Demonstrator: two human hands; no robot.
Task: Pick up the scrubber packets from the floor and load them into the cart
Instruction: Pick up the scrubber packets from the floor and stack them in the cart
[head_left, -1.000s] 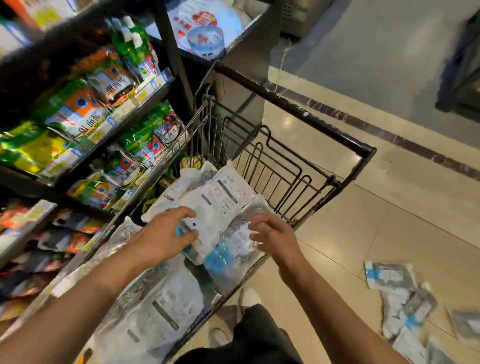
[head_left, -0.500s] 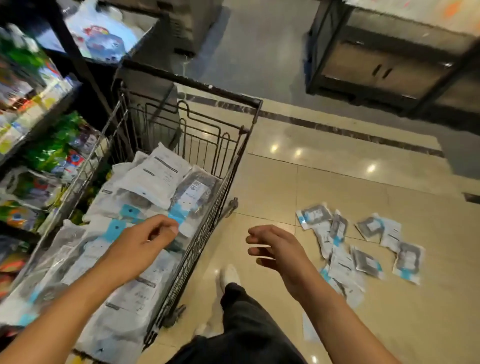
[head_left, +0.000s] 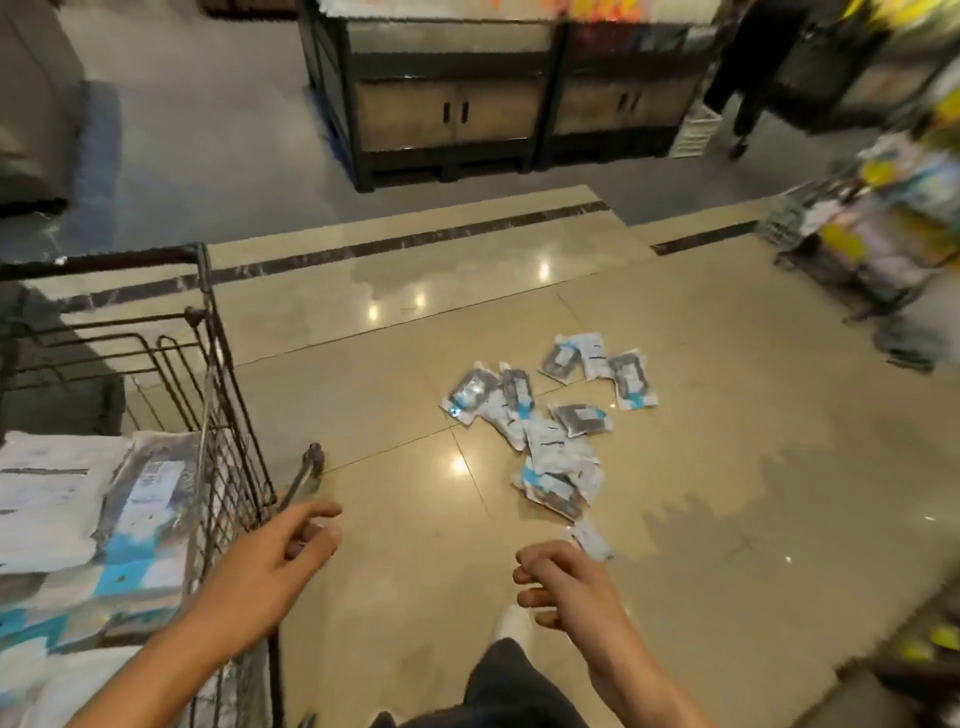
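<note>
Several scrubber packets (head_left: 545, 426), clear bags with grey pads and blue-white labels, lie scattered on the beige tiled floor right of centre. One small packet (head_left: 589, 538) lies apart, just above my right hand (head_left: 566, 587), whose fingers are loosely curled around nothing. The wire cart (head_left: 228, 452) stands at the left, piled with more packets (head_left: 93, 519). My left hand (head_left: 270, 566) hovers just outside the cart's right wall, fingers apart and empty.
A dark display stand with cupboard doors (head_left: 452, 109) stands across the aisle at the top. Blurred shelves of goods (head_left: 883, 218) line the right edge. A person's dark legs (head_left: 748, 78) are at the top right. My own leg and white shoe (head_left: 511, 629) are below.
My view has swung right, away from the cart and toward the floor pile. Both hands have left the packets in the cart and moved right, empty, closer to the packets on the floor.
</note>
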